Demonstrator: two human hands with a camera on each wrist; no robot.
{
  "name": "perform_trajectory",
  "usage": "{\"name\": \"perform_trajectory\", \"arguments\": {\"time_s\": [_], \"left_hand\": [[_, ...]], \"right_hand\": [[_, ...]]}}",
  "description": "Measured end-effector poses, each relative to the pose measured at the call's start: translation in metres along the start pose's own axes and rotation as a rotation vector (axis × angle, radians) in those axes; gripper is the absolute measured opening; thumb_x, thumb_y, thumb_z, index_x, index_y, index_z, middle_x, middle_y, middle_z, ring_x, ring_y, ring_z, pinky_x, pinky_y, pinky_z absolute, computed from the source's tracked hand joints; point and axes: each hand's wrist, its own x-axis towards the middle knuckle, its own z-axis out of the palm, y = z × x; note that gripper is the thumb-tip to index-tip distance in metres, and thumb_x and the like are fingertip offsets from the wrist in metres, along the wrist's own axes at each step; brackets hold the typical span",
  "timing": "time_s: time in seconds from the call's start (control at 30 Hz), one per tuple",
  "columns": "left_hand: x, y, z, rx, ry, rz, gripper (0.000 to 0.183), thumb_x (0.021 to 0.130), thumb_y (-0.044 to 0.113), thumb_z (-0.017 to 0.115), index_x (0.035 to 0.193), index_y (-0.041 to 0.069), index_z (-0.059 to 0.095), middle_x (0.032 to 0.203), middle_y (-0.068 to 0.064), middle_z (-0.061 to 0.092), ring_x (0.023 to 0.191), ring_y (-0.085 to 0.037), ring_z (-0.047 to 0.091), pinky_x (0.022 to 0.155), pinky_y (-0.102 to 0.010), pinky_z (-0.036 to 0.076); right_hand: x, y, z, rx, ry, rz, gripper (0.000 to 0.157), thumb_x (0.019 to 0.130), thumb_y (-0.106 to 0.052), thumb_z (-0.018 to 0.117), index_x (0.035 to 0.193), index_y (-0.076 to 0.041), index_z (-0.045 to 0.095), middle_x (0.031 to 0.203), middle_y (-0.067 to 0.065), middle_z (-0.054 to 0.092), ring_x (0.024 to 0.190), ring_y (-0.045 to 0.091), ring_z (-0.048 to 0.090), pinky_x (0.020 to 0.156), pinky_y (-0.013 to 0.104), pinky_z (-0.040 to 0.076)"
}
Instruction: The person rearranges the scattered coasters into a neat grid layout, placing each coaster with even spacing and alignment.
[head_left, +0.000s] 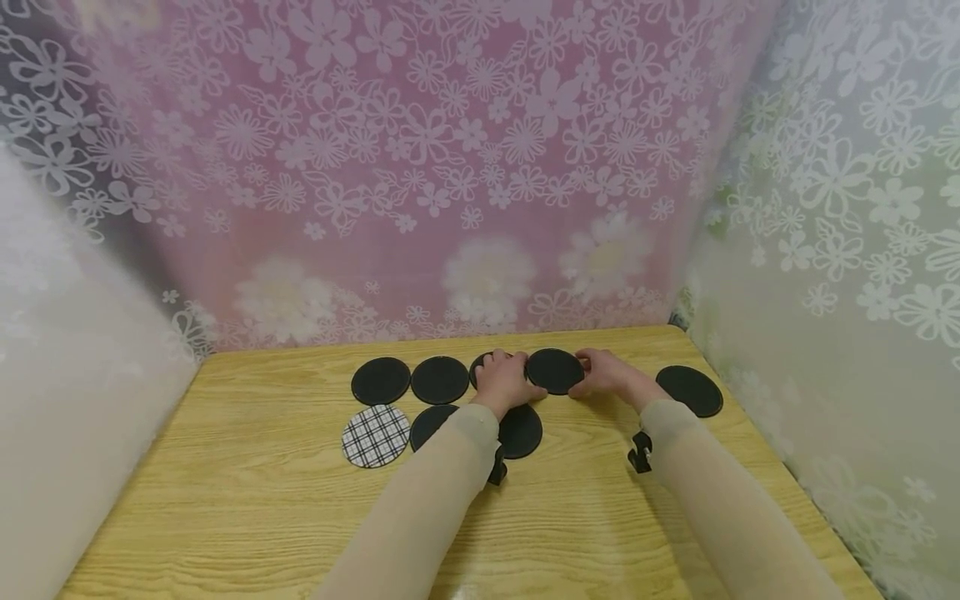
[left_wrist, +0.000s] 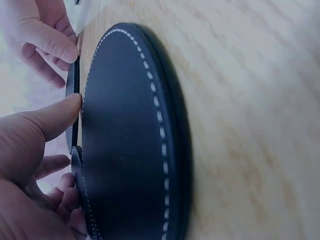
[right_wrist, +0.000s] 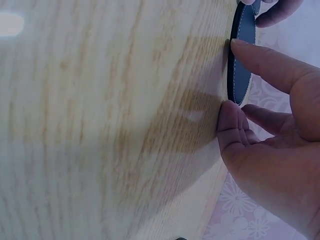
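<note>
A round black coaster (head_left: 555,372) with a pale stitched rim lies flat at the right end of the back row. My right hand (head_left: 606,375) holds its right side, thumb at the near edge and fingers curled about the far edge. Over the third black coaster (head_left: 480,363) of that row rests my left hand (head_left: 504,382), partly hiding it. The left thumb reaches toward the front-left edge of the right-end coaster. Close below the left hand in the left wrist view is a front-row black coaster (left_wrist: 125,130), white stitching round its edge.
Two more black coasters (head_left: 381,382) sit at the back row's left. In front are a plaid black-and-white coaster (head_left: 377,436) and a black one (head_left: 431,425) partly behind my left sleeve. Another black coaster (head_left: 690,391) lies near the table's right edge. Flowered curtains (head_left: 480,167) surround the wooden table (head_left: 262,500).
</note>
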Motion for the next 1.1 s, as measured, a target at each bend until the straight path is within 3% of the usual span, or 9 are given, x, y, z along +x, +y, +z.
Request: {"name": "perform_trajectory", "arguments": {"time_s": [0.27,0.47,0.77,1.1], "left_hand": [[-0.008,0.006,-0.003,0.027,-0.012,0.034,0.082,0.099,0.059,0.081,0.166,0.022,0.052,0.160,-0.016,0.051,0.141,-0.038,0.047,0.115,-0.061,0.039],[-0.018,0.009,-0.004,0.103,-0.013,0.077,0.084,0.103,0.065,0.071,0.172,0.025,0.044,0.164,-0.013,0.048,0.147,-0.036,0.045,0.116,-0.060,0.037],[-0.036,0.005,-0.004,0.194,0.016,0.163,0.081,0.107,0.069,0.059,0.173,0.027,0.040,0.178,-0.010,0.033,0.165,-0.034,0.027,0.128,-0.063,0.025],[-0.049,0.008,0.004,0.205,0.054,0.243,0.077,0.109,0.071,0.050,0.172,0.028,0.042,0.179,-0.010,0.033,0.166,-0.033,0.025,0.130,-0.064,0.023]], "right_hand": [[-0.014,0.000,0.004,-0.081,0.066,-0.043,0.093,0.098,-0.020,0.084,0.165,0.015,0.029,0.154,0.041,0.045,0.140,0.053,0.049,0.114,0.064,0.046],[-0.026,0.000,0.008,-0.089,0.091,-0.072,0.090,0.103,-0.023,0.080,0.166,0.015,0.028,0.156,0.044,0.035,0.141,0.058,0.048,0.113,0.066,0.047],[-0.050,0.009,0.012,-0.204,0.177,-0.121,0.083,0.107,-0.029,0.074,0.165,0.014,0.033,0.163,0.047,0.029,0.147,0.066,0.036,0.114,0.076,0.038],[-0.083,0.030,0.004,-0.312,0.268,-0.083,0.081,0.106,-0.029,0.076,0.164,0.012,0.037,0.162,0.044,0.034,0.147,0.069,0.031,0.112,0.080,0.035]]}}
